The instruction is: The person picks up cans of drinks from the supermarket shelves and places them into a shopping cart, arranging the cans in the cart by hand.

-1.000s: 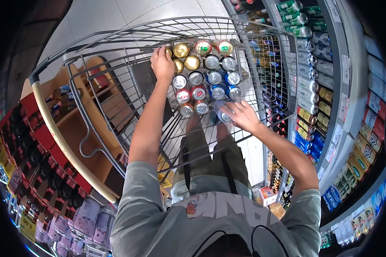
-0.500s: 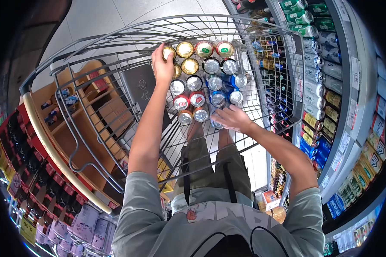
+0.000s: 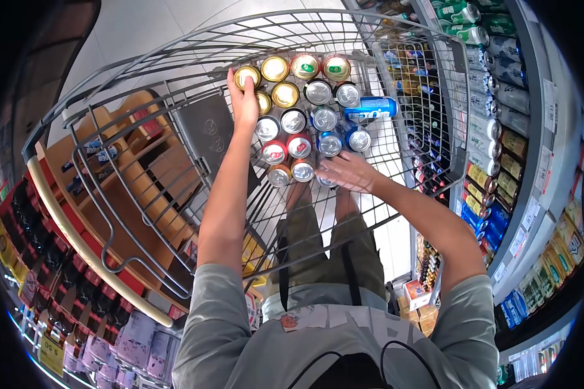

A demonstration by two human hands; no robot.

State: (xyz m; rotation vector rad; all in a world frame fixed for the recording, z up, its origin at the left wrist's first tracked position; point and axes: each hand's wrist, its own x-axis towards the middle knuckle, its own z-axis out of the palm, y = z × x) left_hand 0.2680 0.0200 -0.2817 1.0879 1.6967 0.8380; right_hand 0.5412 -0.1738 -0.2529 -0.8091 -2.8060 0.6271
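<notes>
Upright drink cans stand in close rows in the wire shopping cart (image 3: pixel 237 40). My left hand (image 3: pixel 243 104) is closed around a gold-topped can (image 3: pixel 247 76) at the far left corner of the group, thumb on its near side. At the near right corner, my right hand (image 3: pixel 349 172) has its fingers stretched out against a silver-topped can (image 3: pixel 325 182), partly covering it. A blue can (image 3: pixel 372 107) lies on its side at the group's right edge. Near it stand blue cans with silver tops (image 3: pixel 329 144). Red-rimmed cans (image 3: pixel 305 66) are in the far row.
On the right, a shelf (image 3: pixel 544 162) holds rows of cans and bottles. A wooden display stand (image 3: pixel 123 214) is seen through the cart's left side. Below the cart's pale handle (image 3: pixel 78 243) hang red and black packages (image 3: pixel 52 279). A dark folded panel (image 3: pixel 207 136) lies inside the cart.
The blue can at the right edge has tipped from leaning onto its side. My right hand has shifted slightly left against the near corner can. My left hand stays on the gold-topped can.
</notes>
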